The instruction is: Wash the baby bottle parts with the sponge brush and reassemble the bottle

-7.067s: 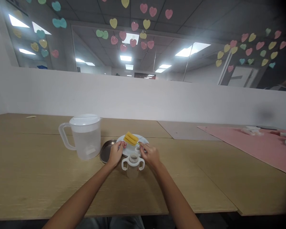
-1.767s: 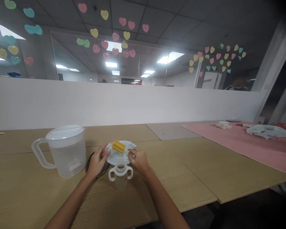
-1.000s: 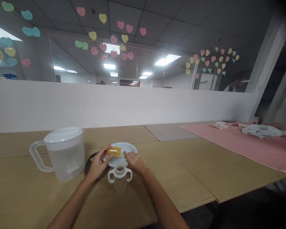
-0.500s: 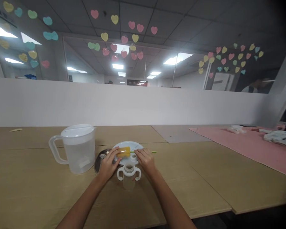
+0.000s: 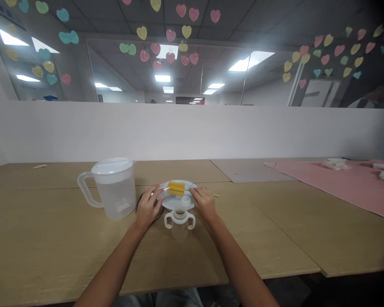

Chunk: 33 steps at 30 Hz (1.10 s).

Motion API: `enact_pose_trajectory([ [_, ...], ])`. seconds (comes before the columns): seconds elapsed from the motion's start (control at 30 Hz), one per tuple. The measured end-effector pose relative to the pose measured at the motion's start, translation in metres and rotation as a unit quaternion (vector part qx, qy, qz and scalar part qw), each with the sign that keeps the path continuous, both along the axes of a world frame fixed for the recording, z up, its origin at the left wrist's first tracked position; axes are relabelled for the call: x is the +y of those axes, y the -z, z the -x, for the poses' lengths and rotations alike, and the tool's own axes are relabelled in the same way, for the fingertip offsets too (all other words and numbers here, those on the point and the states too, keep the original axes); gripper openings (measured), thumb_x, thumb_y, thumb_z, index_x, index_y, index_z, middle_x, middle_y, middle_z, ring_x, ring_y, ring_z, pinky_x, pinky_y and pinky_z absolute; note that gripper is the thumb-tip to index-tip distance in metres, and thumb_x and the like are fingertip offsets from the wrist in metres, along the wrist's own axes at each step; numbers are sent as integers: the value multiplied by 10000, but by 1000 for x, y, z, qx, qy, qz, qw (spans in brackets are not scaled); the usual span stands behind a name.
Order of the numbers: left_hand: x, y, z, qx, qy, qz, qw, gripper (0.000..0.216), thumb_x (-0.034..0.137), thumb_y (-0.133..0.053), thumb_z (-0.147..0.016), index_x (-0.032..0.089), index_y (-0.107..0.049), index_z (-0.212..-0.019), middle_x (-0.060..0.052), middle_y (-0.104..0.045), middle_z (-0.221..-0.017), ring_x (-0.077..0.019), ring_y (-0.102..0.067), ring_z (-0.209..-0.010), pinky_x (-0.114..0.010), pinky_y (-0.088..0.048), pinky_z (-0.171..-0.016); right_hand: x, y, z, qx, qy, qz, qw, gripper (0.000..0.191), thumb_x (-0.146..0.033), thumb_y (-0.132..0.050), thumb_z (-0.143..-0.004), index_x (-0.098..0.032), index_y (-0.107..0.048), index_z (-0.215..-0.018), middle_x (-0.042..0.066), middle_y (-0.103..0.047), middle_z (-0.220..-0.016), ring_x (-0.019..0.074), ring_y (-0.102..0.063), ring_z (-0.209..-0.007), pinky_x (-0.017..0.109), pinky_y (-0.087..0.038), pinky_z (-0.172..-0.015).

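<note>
My right hand [image 5: 205,202] is closed on the thin green handle of a yellow sponge brush [image 5: 176,188], held level over a white plate [image 5: 170,204]. My left hand [image 5: 149,207] has its fingers bent around a clear plastic cover [image 5: 163,189] at the brush's left end; its outline is faint. A white ring-shaped cap [image 5: 186,201] lies on the plate. Nearer to me, between my forearms, a clear baby bottle [image 5: 179,230] with two white handles stands upright, its mouth uncovered. A dark metal dish [image 5: 160,212] is mostly hidden behind my left hand.
To the left stands a clear lidded pitcher [image 5: 117,194], its handle pointing left. A pink mat [image 5: 345,187] with white items on it covers the far right of the wooden table [image 5: 259,238]. A white wall [image 5: 192,132] runs behind the table.
My left hand has moved off the sponge toward its left end, and the yellow sponge now shows bare and ridged. The camera has tipped down, so my lap shows below the table edge.
</note>
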<state>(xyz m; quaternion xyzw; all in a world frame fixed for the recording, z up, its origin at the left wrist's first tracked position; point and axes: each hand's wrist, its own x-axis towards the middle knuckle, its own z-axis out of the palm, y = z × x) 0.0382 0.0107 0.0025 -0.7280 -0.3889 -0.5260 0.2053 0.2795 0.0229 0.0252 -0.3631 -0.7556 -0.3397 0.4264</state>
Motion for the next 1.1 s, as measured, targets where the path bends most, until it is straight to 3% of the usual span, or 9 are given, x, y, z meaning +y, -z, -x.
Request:
enact_pose_trajectory([
  [0.13, 2, -3, 8, -33, -42, 26, 998, 308, 240, -499, -851, 210, -563, -1151, -103, -544, -1197, -228, -514, -1108, -385, -426, -968, 4, 2, -5, 23, 50, 34, 998, 228, -165, -450, -903, -177, -674, -942, 50, -669, -774, 165, -545, -725, 281, -358, -689],
  [0.4, 9, 0, 20, -44, -132, 180, 974, 393, 227, -547, -765, 190, -582, -1155, -111, -491, -1095, -251, -521, -1029, -388, -452, -905, 7, 5, -4, 82, 80, 118, 986, 275, -238, -407, -926, -167, -651, -1029, 65, -671, -821, 165, -581, -758, 255, -380, -656],
  [0.53, 12, 4, 19, -3, -128, 249, 960, 510, 189, -539, -741, 176, -487, -1249, -110, -534, -1067, -266, -525, -1045, -397, -438, -914, 8, 6, -4, 85, 75, 153, 982, 279, -236, -399, -918, -179, -652, -1021, 74, -678, -851, 165, -592, -777, 253, -393, -667],
  [0.73, 17, 13, 18, 7, -63, 296, 953, 627, 168, -554, -742, 179, -335, -1330, -123, -494, -1227, -252, -501, -1132, -372, -432, -928, 8, 5, -5, 78, 78, 184, 977, 269, -227, -403, -908, -177, -650, -1003, 69, -681, -847, 168, -600, -761, 253, -400, -661],
  [0.83, 19, 14, 18, -1, -92, 293, 952, 607, 149, -570, -732, 182, -363, -1302, -123, -472, -1232, -249, -503, -1134, -367, -436, -924, 8, 4, -4, 78, 76, 195, 975, 261, -223, -412, -903, -173, -649, -1001, 71, -682, -852, 168, -602, -776, 247, -401, -672],
  [0.93, 20, 11, 20, 4, -133, 295, 946, 511, 137, -586, -723, 185, -455, -1214, -100, -539, -1111, -247, -542, -1061, -363, -440, -907, 9, 5, -4, 91, 82, 203, 971, 249, -220, -428, -894, -173, -649, -997, 71, -686, -864, 165, -604, -773, 241, -403, -673],
  [1.1, 14, 5, 21, 28, -134, 337, 932, 406, 138, -519, -783, 186, -492, -1186, -67, -651, -949, -223, -595, -931, -330, -447, -829, 8, 5, -3, 98, 83, 214, 968, 236, -216, -446, -880, -180, -648, -997, 63, -692, -876, 162, -610, -774, 236, -407, -669],
])
